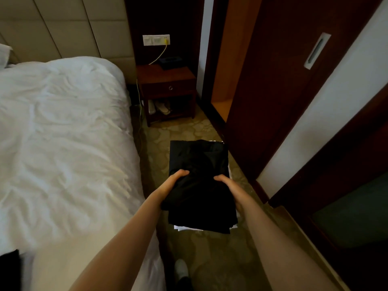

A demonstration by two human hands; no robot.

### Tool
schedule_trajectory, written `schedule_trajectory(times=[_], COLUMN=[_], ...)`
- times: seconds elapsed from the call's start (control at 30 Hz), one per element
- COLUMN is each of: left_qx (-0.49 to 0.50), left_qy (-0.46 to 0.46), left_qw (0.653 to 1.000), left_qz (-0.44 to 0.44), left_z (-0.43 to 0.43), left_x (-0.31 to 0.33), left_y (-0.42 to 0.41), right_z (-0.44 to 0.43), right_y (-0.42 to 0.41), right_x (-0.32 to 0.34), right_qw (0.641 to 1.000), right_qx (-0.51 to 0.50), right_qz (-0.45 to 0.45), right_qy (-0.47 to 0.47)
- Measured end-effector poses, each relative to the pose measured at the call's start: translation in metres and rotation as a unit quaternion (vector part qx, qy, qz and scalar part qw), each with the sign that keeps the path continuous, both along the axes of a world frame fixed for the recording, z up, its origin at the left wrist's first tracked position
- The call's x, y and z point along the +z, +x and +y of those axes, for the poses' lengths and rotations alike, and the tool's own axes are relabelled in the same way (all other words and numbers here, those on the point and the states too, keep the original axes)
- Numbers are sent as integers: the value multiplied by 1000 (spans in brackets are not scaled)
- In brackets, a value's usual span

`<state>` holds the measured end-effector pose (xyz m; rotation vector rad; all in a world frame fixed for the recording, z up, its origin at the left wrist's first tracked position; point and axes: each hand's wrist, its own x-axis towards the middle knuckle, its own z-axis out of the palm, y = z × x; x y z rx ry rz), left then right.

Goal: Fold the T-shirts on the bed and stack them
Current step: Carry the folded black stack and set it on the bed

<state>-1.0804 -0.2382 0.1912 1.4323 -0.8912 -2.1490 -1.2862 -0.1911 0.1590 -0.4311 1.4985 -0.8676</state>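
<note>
At lower centre, left hand and right hand clasp opposite sides of the folded black fabric T-shirt stack, likely steadying it.

Black folded T-shirts sat in a flat stack just off the right edge of the bed, gripped on both sides by the left hand and right hand. White edges peeked out underneath. Another dark garment lay on the bed's near corner.
</note>
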Motion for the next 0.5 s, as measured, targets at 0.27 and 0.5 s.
schedule_trajectory(times=[0.27, 0.5], left_qx=[4, 9], left_qy=[-14, -29], left_qw=[1000, 1000], left_qz=[-10, 1], left_z=[-106, -171], left_x=[17, 27], left_y=[-18, -33], right_z=[-105, -176], right_y=[-16, -31], right_x=[22, 34], right_qw=[1000, 999], right_qx=[4, 20], right_qz=[11, 4], right_qy=[-20, -33])
